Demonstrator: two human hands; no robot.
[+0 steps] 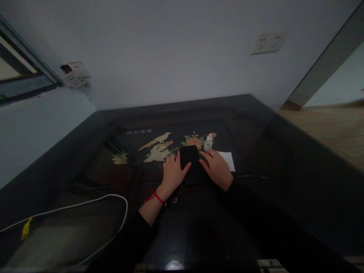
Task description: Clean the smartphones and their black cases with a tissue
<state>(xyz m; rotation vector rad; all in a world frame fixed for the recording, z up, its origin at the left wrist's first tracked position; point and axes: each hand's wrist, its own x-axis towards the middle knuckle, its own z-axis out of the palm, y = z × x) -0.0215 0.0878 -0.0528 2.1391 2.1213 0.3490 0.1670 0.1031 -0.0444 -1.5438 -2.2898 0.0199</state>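
A black smartphone [191, 157] with a dark screen lies on the glossy black tabletop, between my hands. My left hand [173, 172], with a red string at the wrist, grips its left side, the thumb over the screen and the fingers along the edge. At its right edge is my right hand [217, 167], thumb and forefinger apart; whether they touch the phone I cannot tell. Just beyond the right hand stands a small clear bottle [208, 142] with a white cap. A white paper [228, 160] lies partly under or behind the right hand.
The dark table [182, 227] has a bird-and-flower picture [157, 151] on its top. A white cable [85, 203] with a yellow tag [26, 228] curves across the left side. Wall sockets [269, 42] are at the back right, with another socket unit [75, 74] at left.
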